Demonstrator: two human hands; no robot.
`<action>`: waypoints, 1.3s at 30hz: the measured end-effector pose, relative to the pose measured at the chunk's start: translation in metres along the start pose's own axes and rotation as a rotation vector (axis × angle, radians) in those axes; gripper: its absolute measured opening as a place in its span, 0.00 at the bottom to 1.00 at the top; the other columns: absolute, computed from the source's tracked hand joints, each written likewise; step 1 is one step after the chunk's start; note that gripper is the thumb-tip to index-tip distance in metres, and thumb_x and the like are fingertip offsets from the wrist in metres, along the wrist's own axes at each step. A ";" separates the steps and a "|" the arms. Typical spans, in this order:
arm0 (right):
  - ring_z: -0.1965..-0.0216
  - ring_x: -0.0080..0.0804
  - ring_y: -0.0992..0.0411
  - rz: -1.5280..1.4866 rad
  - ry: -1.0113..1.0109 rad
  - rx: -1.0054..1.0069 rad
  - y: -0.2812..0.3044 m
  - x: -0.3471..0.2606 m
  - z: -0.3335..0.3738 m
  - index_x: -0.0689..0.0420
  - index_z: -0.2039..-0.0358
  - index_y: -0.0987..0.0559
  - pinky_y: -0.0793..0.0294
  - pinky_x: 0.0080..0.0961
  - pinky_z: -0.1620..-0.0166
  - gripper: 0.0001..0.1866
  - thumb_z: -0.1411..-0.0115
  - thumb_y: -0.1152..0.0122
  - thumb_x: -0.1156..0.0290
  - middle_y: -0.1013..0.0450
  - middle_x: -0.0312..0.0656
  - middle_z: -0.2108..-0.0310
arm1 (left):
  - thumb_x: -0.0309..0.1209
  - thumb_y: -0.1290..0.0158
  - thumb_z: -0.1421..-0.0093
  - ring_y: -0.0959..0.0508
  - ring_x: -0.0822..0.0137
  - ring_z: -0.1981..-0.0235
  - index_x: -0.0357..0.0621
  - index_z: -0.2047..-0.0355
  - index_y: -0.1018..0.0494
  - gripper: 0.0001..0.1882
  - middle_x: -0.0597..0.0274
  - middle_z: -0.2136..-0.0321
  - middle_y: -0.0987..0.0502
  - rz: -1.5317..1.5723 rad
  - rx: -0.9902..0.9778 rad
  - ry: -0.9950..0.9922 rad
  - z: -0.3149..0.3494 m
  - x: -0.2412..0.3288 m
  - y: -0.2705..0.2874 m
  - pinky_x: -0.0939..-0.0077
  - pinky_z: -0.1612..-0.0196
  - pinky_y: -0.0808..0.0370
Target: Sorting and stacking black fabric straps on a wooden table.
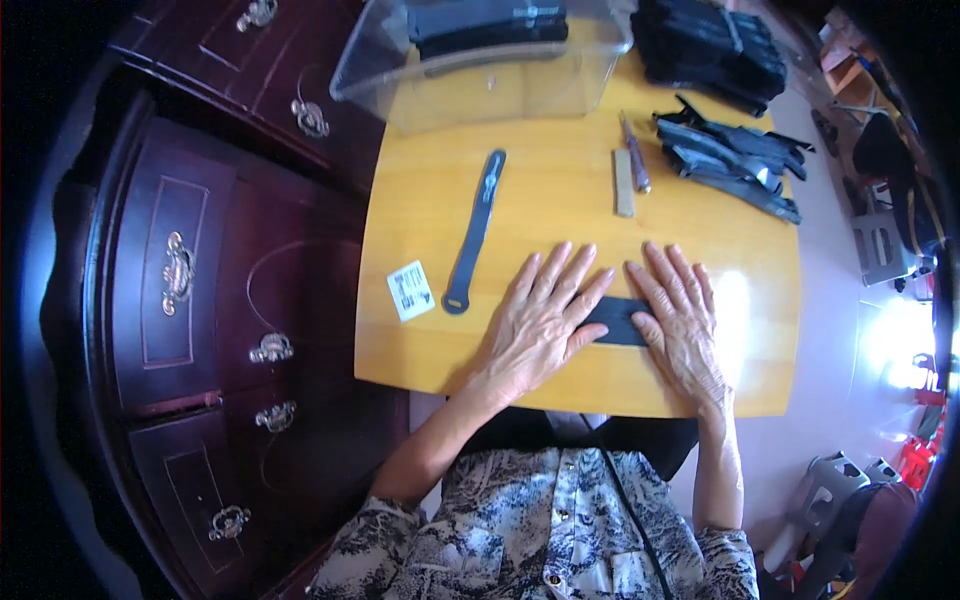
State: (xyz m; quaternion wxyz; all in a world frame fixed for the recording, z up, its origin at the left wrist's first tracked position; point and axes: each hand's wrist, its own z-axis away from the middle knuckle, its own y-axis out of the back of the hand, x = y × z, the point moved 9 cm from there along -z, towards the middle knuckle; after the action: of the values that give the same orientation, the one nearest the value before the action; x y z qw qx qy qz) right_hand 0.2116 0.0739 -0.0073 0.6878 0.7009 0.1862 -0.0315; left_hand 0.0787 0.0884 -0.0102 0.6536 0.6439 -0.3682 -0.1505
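Both hands lie flat, fingers spread, grip open, on a dark fabric piece [618, 320] at the worktop's [560, 210] near edge: left hand [540, 325] presses its left end, right hand [680, 320] its right end. Left of that piece lie a long dark strap [477, 230] & a small white card [410, 290]. Beyond it: 2 slim tools [630, 170], loose dark pieces [735, 155], clear plastic bin [480, 60].

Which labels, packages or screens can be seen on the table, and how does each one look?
Label card: small white square with dark printed marks, lying flat near the table's left edge, beside a long dark strap.
Clear plastic bin: rectangular, at the far edge, holding dark items.
No screens.
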 end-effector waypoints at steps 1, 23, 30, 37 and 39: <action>0.32 0.36 0.54 -0.001 0.005 0.007 0.000 -0.001 0.001 0.44 0.38 0.35 0.63 0.40 0.32 0.29 0.39 0.50 0.52 0.46 0.37 0.34 | 0.48 0.52 0.40 0.51 0.52 0.33 0.53 0.34 0.47 0.36 0.57 0.33 0.50 0.000 -0.007 0.001 0.001 0.000 0.000 0.52 0.34 0.52; 0.30 0.35 0.58 -0.020 -0.095 -0.117 0.015 0.008 0.034 0.46 0.35 0.41 0.65 0.38 0.30 0.32 0.37 0.54 0.49 0.50 0.36 0.32 | 0.47 0.49 0.40 0.47 0.56 0.33 0.46 0.38 0.40 0.34 0.56 0.36 0.43 0.077 0.067 -0.023 0.073 -0.010 0.033 0.56 0.33 0.52; 0.41 0.42 0.37 -0.207 0.107 0.135 0.046 -0.078 0.010 0.56 0.51 0.25 0.38 0.40 0.41 0.19 0.44 0.39 0.68 0.31 0.44 0.47 | 0.31 0.39 0.47 0.29 0.52 0.56 0.36 0.51 0.30 0.24 0.53 0.57 0.28 0.136 0.521 0.508 0.119 -0.093 0.074 0.59 0.55 0.30; 0.54 0.39 0.30 -0.416 0.291 0.141 0.009 -0.138 -0.021 0.58 0.62 0.22 0.34 0.35 0.49 0.10 0.45 0.39 0.71 0.26 0.41 0.59 | 0.31 0.37 0.49 0.30 0.51 0.59 0.36 0.60 0.29 0.19 0.52 0.62 0.30 0.113 0.496 0.535 0.106 -0.096 0.062 0.59 0.57 0.31; 0.58 0.40 0.30 -0.461 0.297 0.175 0.004 -0.144 -0.028 0.58 0.64 0.23 0.33 0.34 0.52 0.08 0.45 0.40 0.71 0.26 0.40 0.62 | 0.29 0.37 0.50 0.28 0.54 0.60 0.36 0.60 0.28 0.18 0.53 0.63 0.28 0.091 0.527 0.518 0.106 -0.094 0.065 0.63 0.57 0.30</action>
State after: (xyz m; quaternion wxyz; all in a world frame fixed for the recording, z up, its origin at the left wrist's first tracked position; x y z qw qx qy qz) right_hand 0.0731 0.0703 0.0412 0.5646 0.6938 0.4357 -0.0999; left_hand -0.0748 0.0820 0.0141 0.5428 0.7898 -0.2450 0.1468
